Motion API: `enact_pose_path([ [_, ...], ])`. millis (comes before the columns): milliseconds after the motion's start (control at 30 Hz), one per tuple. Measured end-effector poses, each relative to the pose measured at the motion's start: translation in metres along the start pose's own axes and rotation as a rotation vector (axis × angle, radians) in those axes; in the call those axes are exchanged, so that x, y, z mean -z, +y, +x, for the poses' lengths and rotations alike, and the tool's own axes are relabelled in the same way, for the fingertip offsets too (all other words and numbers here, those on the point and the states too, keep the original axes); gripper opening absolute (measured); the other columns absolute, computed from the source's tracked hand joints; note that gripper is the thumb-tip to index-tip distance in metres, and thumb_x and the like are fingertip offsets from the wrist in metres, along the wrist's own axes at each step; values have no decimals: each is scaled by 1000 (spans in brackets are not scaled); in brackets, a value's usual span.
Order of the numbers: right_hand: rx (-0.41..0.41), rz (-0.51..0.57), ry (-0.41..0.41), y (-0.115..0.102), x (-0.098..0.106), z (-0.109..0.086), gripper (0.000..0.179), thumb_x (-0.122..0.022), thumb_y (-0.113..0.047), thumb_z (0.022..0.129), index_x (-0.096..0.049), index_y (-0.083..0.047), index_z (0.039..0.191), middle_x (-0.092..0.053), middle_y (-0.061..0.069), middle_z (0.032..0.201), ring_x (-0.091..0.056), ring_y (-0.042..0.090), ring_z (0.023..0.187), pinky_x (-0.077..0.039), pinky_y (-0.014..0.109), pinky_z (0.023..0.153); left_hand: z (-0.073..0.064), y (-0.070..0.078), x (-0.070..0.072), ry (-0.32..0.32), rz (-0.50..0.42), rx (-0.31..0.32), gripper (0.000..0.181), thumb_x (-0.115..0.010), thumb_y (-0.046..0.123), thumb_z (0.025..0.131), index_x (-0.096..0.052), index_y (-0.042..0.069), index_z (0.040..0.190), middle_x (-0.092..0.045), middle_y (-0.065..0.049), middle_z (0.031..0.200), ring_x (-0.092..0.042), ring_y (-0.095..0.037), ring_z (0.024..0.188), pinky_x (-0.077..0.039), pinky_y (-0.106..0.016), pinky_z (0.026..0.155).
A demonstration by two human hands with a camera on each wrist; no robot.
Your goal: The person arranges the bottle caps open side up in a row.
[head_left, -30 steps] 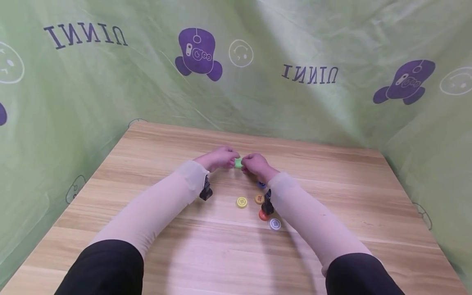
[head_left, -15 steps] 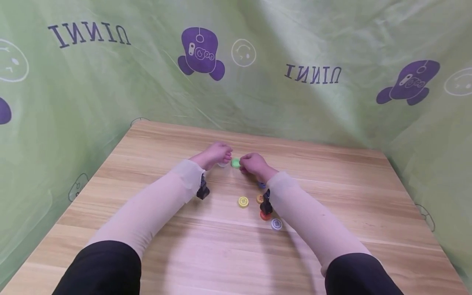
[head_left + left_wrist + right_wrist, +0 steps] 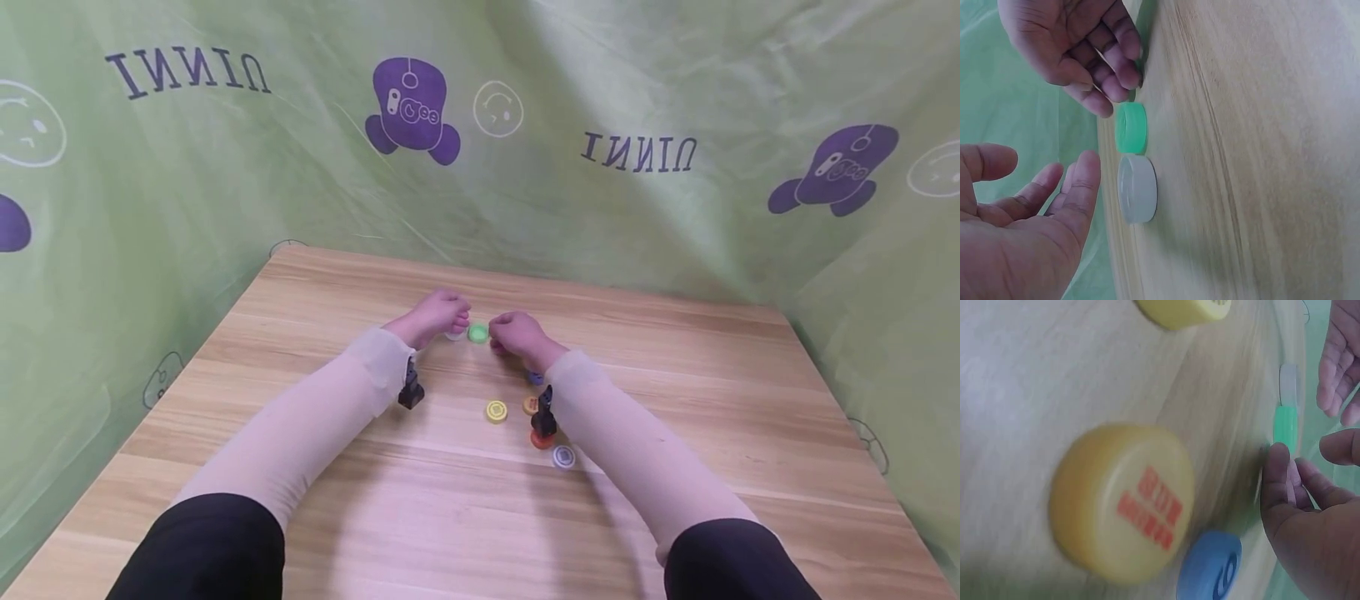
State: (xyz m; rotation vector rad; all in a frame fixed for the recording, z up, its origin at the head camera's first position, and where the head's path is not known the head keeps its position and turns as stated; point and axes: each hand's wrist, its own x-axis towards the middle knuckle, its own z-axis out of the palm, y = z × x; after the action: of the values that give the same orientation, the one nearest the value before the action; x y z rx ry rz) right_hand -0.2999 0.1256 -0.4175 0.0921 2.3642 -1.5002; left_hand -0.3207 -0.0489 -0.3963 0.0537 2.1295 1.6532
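Observation:
A green bottle cap (image 3: 1132,128) and a white bottle cap (image 3: 1138,190) lie side by side on the table, hollow sides up. My left hand (image 3: 1029,212) hovers over the white cap, thumb and fingers apart, holding nothing. On the green cap's other side is my right hand (image 3: 1316,506), its fingers loosely bent and free of any object. Its fingertips are close to the green cap; whether they touch it I cannot tell. In the head view, the left hand (image 3: 435,317) partly covers the white cap, while the green cap (image 3: 478,333) shows between both hands.
Nearer me on the wooden table (image 3: 420,517) lie a yellow cap (image 3: 497,412), an orange cap (image 3: 1125,503), a blue cap (image 3: 1211,565), a red cap (image 3: 542,439) and a white cap with a dark print (image 3: 564,457). A green cloth (image 3: 525,208) hangs behind the table.
My left hand has let go of the green cap and drawn back left, uncovering it. The right hand has come slightly away from the cap. Both caps now rest together.

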Motion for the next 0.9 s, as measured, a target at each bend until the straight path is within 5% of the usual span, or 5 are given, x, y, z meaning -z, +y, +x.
enact_pose_path([
  [367, -8, -80, -15, 6, 38, -14, 40, -53, -11, 104, -57, 12, 136, -66, 24, 122, -65, 28, 107, -56, 36, 96, -4, 1, -29, -112, 122, -67, 41, -56, 4, 103, -50, -13, 140, -58, -26, 136, -62, -34, 119, -55, -34, 97],
  [600, -31, -152, -65, 15, 58, -29, 38, -54, -13, 106, -58, 13, 133, -67, 22, 116, -66, 27, 104, -55, 37, 94, -9, -3, -55, -183, 167, -84, 38, -62, 3, 98, -54, -11, 132, -64, -20, 120, -66, -29, 104, -58, -34, 91],
  [900, 55, -461, -114, 21, 70, -47, 36, -61, -10, 97, -63, 9, 127, -70, 15, 103, -63, 21, 85, -55, 36, 81, -11, -7, -75, -211, 244, -91, 37, -67, 5, 94, -56, -9, 127, -66, -16, 107, -66, -23, 88, -59, -31, 84],
])
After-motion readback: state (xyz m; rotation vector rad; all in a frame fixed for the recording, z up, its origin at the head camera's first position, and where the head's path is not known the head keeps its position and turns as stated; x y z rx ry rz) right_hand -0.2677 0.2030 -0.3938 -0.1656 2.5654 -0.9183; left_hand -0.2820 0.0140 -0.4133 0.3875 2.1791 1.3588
